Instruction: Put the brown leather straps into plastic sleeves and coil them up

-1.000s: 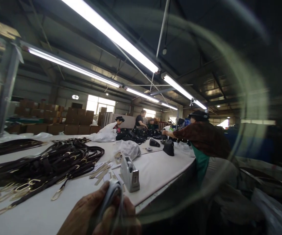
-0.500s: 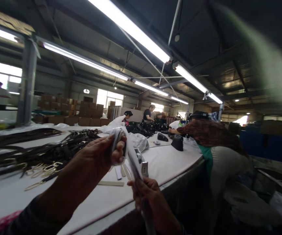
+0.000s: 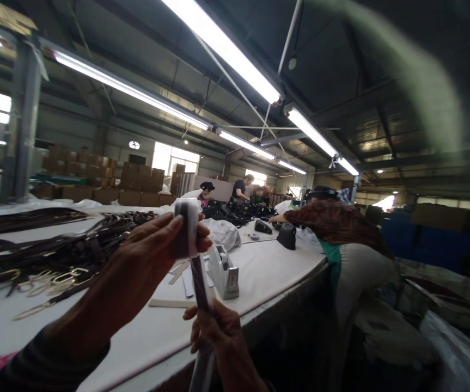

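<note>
My left hand [image 3: 147, 253] is closed around the upper end of a dark strap [image 3: 200, 283] in clear plastic, which looks folded or wound there. Lower down, my right hand [image 3: 220, 329] grips the same strap, whose tail hangs below toward the bottom of the view. Just behind my hands on the white table [image 3: 267, 267] stands a white tape dispenser [image 3: 224, 277]. Pale flat strips [image 3: 167, 303] lie to its left. Farther left spreads a heap of dark straps [image 3: 96, 245] with gold-coloured metal hooks [image 3: 61, 280].
A co-worker in a brown top [image 3: 336, 223] leans over the table's right side. Near that person are a black bag-like piece [image 3: 287, 237] and crumpled clear plastic [image 3: 222, 233]. More people work at the far end by piled black items [image 3: 238, 211]. Cardboard boxes [image 3: 140, 182] are stacked behind.
The view has turned slightly right, so the surroundings sit farther left. My left hand has turned the wrapped end so its dark flat side shows. Both hands keep their hold.
</note>
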The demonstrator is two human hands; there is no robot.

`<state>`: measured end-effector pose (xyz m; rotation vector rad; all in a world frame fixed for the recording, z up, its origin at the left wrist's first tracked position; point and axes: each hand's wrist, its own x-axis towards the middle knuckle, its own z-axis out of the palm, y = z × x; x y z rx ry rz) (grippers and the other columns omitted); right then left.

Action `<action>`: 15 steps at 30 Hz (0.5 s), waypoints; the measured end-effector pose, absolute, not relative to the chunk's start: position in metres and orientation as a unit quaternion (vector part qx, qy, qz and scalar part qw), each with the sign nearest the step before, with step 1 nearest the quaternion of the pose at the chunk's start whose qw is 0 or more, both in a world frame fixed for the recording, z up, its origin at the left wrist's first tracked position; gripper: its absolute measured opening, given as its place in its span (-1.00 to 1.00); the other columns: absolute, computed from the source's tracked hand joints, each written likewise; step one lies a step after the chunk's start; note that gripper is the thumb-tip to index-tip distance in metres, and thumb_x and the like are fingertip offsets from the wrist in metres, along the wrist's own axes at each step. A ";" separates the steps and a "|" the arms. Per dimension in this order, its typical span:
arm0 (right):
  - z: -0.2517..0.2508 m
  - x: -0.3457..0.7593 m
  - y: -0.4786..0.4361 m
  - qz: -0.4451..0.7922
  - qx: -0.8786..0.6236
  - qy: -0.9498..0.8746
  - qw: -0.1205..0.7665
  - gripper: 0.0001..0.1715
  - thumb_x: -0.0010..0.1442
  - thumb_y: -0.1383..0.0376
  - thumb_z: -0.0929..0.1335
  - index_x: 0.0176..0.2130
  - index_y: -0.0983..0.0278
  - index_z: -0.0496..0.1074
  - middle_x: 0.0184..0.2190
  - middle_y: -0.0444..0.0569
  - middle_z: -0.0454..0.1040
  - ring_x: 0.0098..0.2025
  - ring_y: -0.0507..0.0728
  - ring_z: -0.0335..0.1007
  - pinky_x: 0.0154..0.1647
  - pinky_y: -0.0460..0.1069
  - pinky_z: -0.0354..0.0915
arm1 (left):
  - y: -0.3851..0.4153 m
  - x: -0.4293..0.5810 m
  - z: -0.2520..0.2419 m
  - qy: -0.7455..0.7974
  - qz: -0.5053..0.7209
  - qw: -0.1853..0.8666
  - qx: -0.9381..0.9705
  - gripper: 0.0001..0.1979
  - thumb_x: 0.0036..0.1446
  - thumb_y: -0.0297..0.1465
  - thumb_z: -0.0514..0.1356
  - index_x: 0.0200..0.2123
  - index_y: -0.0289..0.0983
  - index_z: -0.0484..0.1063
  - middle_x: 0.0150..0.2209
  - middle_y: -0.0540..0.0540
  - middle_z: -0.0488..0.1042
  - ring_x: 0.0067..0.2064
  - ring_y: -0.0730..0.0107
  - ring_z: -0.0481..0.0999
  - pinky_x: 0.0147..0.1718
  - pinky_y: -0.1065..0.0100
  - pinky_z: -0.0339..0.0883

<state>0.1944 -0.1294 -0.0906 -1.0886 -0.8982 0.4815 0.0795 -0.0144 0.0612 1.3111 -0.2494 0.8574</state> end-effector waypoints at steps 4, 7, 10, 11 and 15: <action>-0.092 0.185 -0.127 0.393 -0.419 -0.362 0.734 -0.51 0.23 0.00 0.47 -0.04 0.32 0.47 -0.42 -0.09 0.48 -0.64 -0.08 0.23 -0.64 -0.16 0.19 | -0.005 0.093 0.047 -0.087 0.447 0.477 0.751 -0.81 0.37 -0.27 0.16 -0.14 -0.27 0.48 -0.20 -0.11 0.58 -0.15 0.24 0.61 -0.12 0.32 0.45; -0.089 0.180 -0.132 0.477 -0.406 -0.383 0.679 -0.51 0.35 -0.01 0.36 0.01 0.33 0.43 -0.54 -0.15 0.45 -0.74 -0.10 0.08 -0.74 -0.18 0.11 | 0.014 0.107 0.019 -0.095 0.477 0.224 0.844 -0.83 0.44 -0.35 0.04 -0.19 -0.27 0.37 -0.27 -0.10 0.50 -0.27 0.28 0.51 -0.28 0.30 0.32; -0.081 0.185 -0.146 0.516 -0.437 -0.408 0.613 -0.46 0.41 -0.05 0.27 0.01 0.36 0.45 -0.66 -0.20 0.39 -0.79 -0.09 -0.03 -0.78 -0.18 0.08 | 0.034 0.106 -0.016 -0.125 0.397 0.029 0.909 -0.82 0.44 -0.47 -0.04 -0.20 -0.26 0.32 -0.30 -0.09 0.45 -0.34 0.28 0.40 -0.35 0.29 0.19; -0.078 0.189 -0.152 0.517 -0.455 -0.414 0.595 -0.47 0.40 -0.04 0.28 0.00 0.36 0.46 -0.68 -0.22 0.37 -0.80 -0.10 -0.05 -0.79 -0.19 0.05 | 0.039 0.101 -0.029 -0.131 0.367 0.008 0.921 -0.81 0.44 -0.49 -0.06 -0.21 -0.25 0.31 -0.31 -0.07 0.44 -0.36 0.29 0.39 -0.37 0.29 0.16; -0.071 0.213 -0.168 0.473 -0.572 -0.440 0.505 -0.42 0.12 0.12 0.55 0.04 0.33 0.46 -0.60 -0.21 0.46 -0.73 -0.10 0.09 -0.74 -0.21 -0.01 | 0.046 0.072 -0.079 -0.129 0.287 0.067 0.947 -0.85 0.42 -0.31 0.07 -0.23 -0.23 0.31 -0.32 -0.01 0.46 -0.40 0.38 0.38 -0.40 0.36 0.14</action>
